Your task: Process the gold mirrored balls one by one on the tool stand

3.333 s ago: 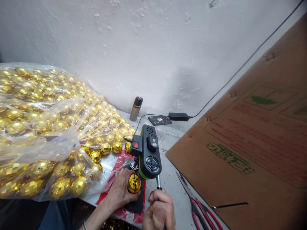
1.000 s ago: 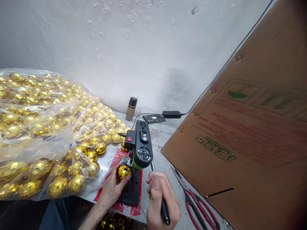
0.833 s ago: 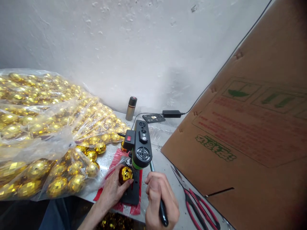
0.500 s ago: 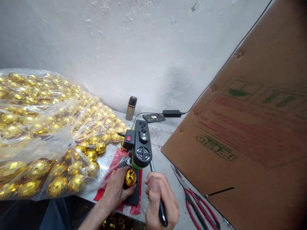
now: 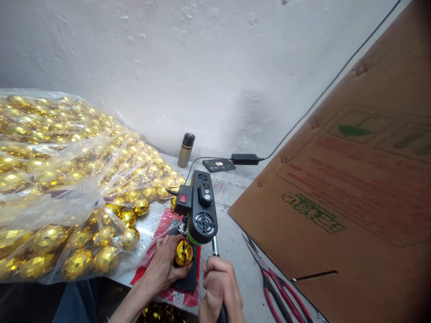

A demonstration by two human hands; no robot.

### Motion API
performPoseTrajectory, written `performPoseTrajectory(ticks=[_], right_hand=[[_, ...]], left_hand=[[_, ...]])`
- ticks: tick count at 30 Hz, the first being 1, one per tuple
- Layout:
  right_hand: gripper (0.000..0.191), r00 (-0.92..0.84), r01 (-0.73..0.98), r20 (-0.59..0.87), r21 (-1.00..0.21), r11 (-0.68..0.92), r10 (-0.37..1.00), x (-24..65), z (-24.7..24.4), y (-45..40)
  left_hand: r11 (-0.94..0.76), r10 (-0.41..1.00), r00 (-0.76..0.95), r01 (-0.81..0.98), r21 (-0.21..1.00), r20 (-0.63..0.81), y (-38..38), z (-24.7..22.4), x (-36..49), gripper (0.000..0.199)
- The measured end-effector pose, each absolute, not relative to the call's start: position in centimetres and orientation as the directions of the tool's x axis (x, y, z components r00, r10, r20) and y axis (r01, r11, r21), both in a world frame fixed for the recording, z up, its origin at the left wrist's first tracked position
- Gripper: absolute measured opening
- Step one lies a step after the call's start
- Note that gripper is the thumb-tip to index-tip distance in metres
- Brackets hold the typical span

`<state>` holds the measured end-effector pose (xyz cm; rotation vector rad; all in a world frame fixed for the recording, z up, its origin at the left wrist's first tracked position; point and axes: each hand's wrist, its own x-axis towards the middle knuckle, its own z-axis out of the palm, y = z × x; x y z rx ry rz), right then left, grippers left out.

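Observation:
Between the thumb and fingers of my left hand (image 5: 164, 264) is a gold mirrored ball (image 5: 183, 252), held just under the head of a small bench drill press (image 5: 203, 206). The drill press is black with a green ring at its lower end; its bit is hidden. My right hand (image 5: 221, 289) is closed around the black-gripped lever (image 5: 215, 246) on the machine's right side. Beneath the ball lies the machine's dark base (image 5: 188, 283), resting on a red plastic sheet (image 5: 164, 223).
Clear plastic bags of gold balls (image 5: 77, 262) fill the left. Large red-handled scissors (image 5: 283, 291) lie at right, beside a big cardboard box (image 5: 336, 179). Behind the machine are a dark-capped bottle (image 5: 186, 150), a black patterned card-like object (image 5: 218, 164) and a power adapter (image 5: 247, 159) with a cord.
My right hand has moved slightly down and left with the lever. The ball in my left hand has turned, its dark markings now less visible. The view has shifted a little.

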<state>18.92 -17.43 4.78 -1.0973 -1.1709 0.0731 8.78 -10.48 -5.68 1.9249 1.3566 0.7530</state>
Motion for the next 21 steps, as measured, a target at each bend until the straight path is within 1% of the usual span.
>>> performPoseTrajectory(ticks=[6, 11, 21], right_hand=[[0.040, 0.513, 0.451, 0.679, -0.734, 0.508, 0.526, 18.5, 4.0, -17.2], [0.042, 0.519, 0.464, 0.688, -0.725, 0.510, 0.506, 18.5, 3.5, -17.0], [0.041, 0.495, 0.507, 0.731, -0.682, 0.528, 0.470, 18.9, 2.6, -16.7]], left_hand=[[-0.234, 0.955, 0.286, 0.561, 0.794, 0.079, -10.5, -5.8, 8.9, 0.042], [-0.226, 0.956, 0.287, 0.565, 0.794, 0.068, -10.6, -5.4, 9.0, 0.041], [-0.254, 0.953, 0.285, 0.550, 0.796, 0.108, -10.6, -5.4, 9.0, 0.046]])
